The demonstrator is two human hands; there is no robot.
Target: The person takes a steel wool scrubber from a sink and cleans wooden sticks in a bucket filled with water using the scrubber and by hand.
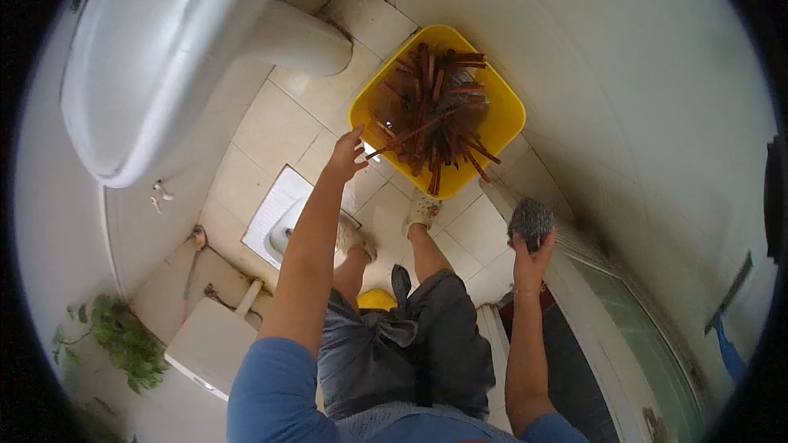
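A yellow tub point(506, 107) stands on the tiled floor in front of me, filled with long reddish-brown sticks point(431, 107) that point in many directions. Some of their ends reach over the near rim. Beside the tub's left edge is my left hand point(348, 154), fingers apart, holding nothing; a stick's end lies close to its fingertips. My right hand point(532, 261), off to the right and nearer to me, grips a grey scouring pad point(531, 224) that looks like steel wool.
A white washbasin point(139, 74) with a pedestal point(304, 39) is at the upper left. A squat toilet point(279, 217) is set in the floor left of my feet. A cistern point(215, 344), a green plant point(127, 340) and a door frame point(591, 303) are nearer me.
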